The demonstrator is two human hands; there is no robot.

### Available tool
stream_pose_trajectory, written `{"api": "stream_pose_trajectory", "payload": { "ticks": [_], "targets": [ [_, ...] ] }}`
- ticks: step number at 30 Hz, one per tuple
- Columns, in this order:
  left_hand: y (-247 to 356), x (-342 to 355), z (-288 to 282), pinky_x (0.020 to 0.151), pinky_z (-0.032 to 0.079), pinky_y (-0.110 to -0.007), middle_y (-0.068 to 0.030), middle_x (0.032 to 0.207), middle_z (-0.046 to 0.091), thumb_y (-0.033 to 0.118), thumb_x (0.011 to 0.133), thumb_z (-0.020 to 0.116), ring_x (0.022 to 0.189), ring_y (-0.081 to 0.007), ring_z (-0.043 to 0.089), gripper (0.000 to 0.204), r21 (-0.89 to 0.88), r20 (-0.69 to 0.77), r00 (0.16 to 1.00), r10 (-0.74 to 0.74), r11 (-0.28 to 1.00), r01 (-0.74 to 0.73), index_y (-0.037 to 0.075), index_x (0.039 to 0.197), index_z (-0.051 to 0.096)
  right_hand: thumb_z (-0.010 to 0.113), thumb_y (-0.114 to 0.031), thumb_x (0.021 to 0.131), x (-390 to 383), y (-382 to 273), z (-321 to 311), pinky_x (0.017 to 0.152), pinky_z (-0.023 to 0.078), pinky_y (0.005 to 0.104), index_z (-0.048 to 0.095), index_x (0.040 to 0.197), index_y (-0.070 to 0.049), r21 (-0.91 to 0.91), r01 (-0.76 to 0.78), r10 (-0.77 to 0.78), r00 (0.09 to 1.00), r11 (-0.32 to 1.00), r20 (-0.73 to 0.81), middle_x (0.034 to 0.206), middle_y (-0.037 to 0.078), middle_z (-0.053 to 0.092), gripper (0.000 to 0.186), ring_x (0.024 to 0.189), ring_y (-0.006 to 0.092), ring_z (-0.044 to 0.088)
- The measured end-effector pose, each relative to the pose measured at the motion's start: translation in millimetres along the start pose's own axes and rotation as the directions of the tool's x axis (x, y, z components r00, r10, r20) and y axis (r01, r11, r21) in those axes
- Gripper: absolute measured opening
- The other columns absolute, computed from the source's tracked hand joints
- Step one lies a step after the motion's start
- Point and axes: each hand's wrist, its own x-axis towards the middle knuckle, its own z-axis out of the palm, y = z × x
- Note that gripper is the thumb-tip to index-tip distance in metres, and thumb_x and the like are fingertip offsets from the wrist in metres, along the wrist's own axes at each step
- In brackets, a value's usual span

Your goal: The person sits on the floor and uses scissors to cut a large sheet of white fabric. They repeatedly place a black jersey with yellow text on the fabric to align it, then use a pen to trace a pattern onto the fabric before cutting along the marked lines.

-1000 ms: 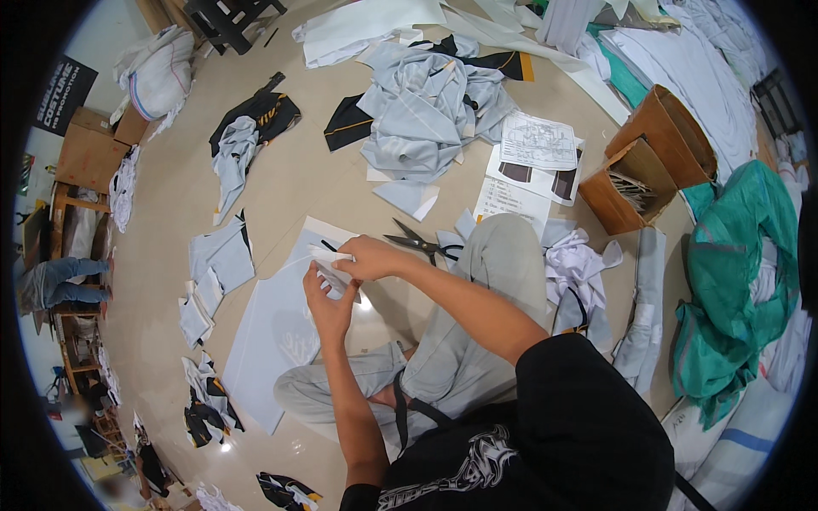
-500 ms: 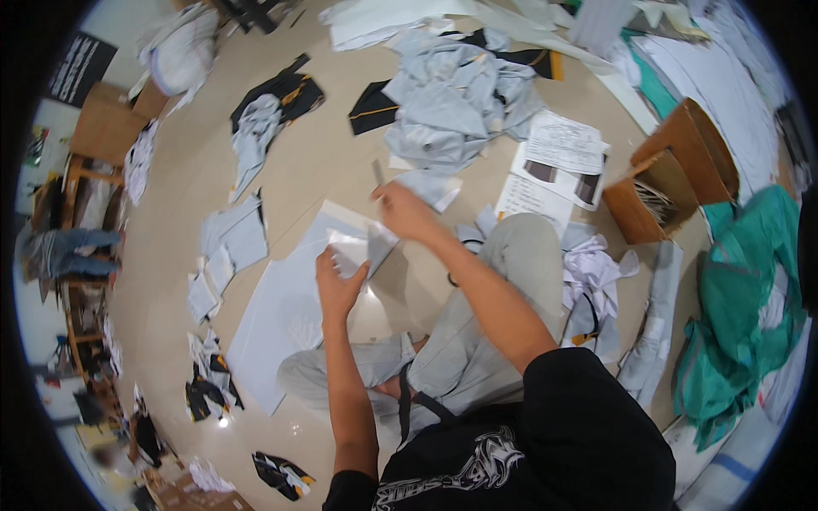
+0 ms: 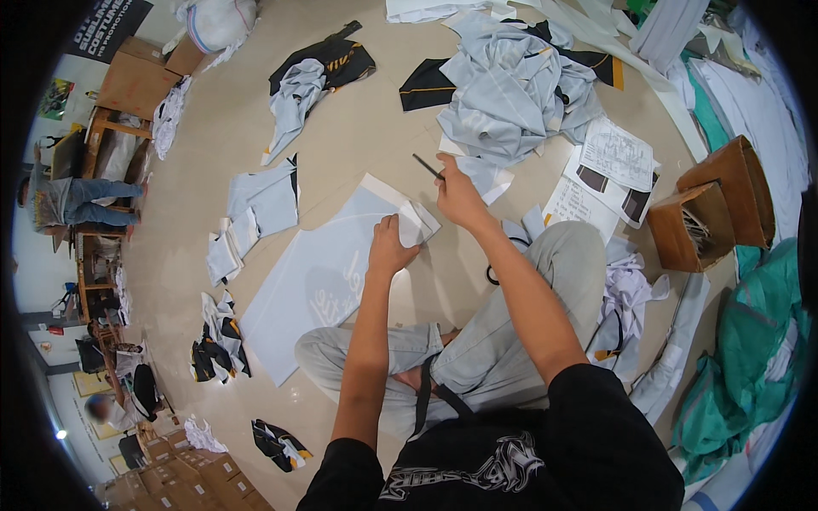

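Note:
A large light-grey fabric panel [image 3: 298, 281] with faint white lettering lies on the floor before my crossed legs. At its far right end is a small white folded flap [image 3: 415, 223]. My left hand [image 3: 391, 248] is bent over the panel beside this flap, fingertips on the cloth and thumb by the near edge. To the right, my right hand [image 3: 461, 203] is closed around a thin dark pen-like stick [image 3: 428, 166], which points up and left just above the floor. Its exact kind is too small to make out.
A heap of grey garments [image 3: 511, 94] lies ahead, with printed sheets [image 3: 588, 192] to its right. Open cardboard boxes [image 3: 694, 226] and a green cloth bundle [image 3: 741, 358] stand on the right. Cut fabric pieces [image 3: 264, 204] lie left. A person [image 3: 81, 200] stands at far left.
The flap at the panel's end has come down from being lifted. My left hand has lowered onto the cloth. The dark stick has tilted left, and the view has shifted.

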Motion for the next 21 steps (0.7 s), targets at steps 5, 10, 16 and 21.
{"api": "stream_pose_trajectory", "payload": {
  "ticks": [5, 10, 16, 21],
  "targets": [
    [-3, 2, 1, 0.108, 0.048, -0.046, -0.0228, 0.142, 0.053, 0.021, 0.065, 0.089, 0.127, -0.0422, 0.052, 0.089, -0.026, 0.018, 1.0, -0.004, 1.0, 0.004, -0.008, 0.14, 0.05, 0.056, -0.007, 0.093, -2, 12, 14, 0.086, 0.053, 0.0551, 0.049, 0.134, 0.004, -0.162, -0.061, 0.083, 0.988, 0.985, 0.133, 0.104, 0.032, 0.07, 0.043, 0.098, 0.0479, 0.068],
    [-7, -2, -2, 0.108, 0.048, -0.045, -0.0209, 0.143, 0.051, 0.022, 0.065, 0.089, 0.127, -0.0414, 0.052, 0.089, -0.035, 0.026, 1.0, -0.005, 0.999, 0.006, -0.007, 0.14, 0.05, 0.058, -0.009, 0.092, -8, 16, 24, 0.087, 0.054, 0.0547, 0.052, 0.127, 0.006, -0.253, -0.045, 0.116, 0.955, 0.966, 0.273, 0.101, 0.032, 0.07, 0.039, 0.096, 0.0476, 0.069],
    [-6, 0, 1, 0.108, 0.048, -0.046, -0.0205, 0.144, 0.051, 0.022, 0.065, 0.089, 0.128, -0.0414, 0.051, 0.088, -0.044, 0.02, 1.0, 0.021, 0.999, -0.02, -0.006, 0.14, 0.051, 0.058, -0.005, 0.088, -15, 31, 26, 0.087, 0.055, 0.053, 0.052, 0.114, 0.008, -0.401, -0.126, 0.245, 0.934, 0.907, 0.261, 0.101, 0.037, 0.067, 0.03, 0.096, 0.0499, 0.068],
    [-8, -2, -2, 0.107, 0.048, -0.046, -0.0206, 0.143, 0.052, 0.022, 0.065, 0.09, 0.127, -0.0426, 0.051, 0.087, -0.053, 0.03, 1.0, 0.002, 0.999, 0.0, -0.005, 0.14, 0.053, 0.058, -0.002, 0.085, -10, 25, 19, 0.088, 0.055, 0.0535, 0.051, 0.11, 0.009, -0.42, -0.139, 0.23, 0.958, 0.897, 0.173, 0.1, 0.037, 0.066, 0.028, 0.097, 0.0511, 0.067]
  ]
}}
